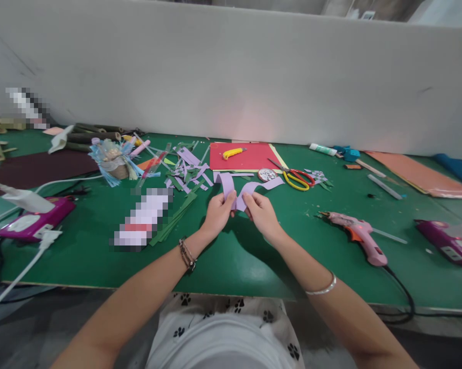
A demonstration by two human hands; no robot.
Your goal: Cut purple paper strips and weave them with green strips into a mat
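Head view, only one: lilac paper [225, 183] is up off the green table [238, 274], centre front, both ends of it in the hands. Left hand [218, 212] pinches it, thumb pressed down on top, fingers curled under; the free part arcs up and away over the thumb. Right hand [261, 214] pinches likewise, with a tail running off to the right in a loose wave. Can't tell if it's one strip or two meeting between the thumbs; fingertips under the paper mostly hidden. Handling, my read: near weightless, thin, bends easily along its length, stiffer across the width, dry so not slippery. Will crease if squeezed hard and tear if pulled sideways at an edge. Best hold: flat thumb-and-finger pinch across the full width, close to whichever edge matters, light pressure, let the tails float. Around it: green strips [175, 220] and a scrap pile [187, 166] left of the hands, red sheet [252, 160] beyond with a yellow cutter [233, 152] lying on it, round tin [267, 175] and scissors [297, 179] just past the right hand, pink glue gun [359, 230] well apart to the right.
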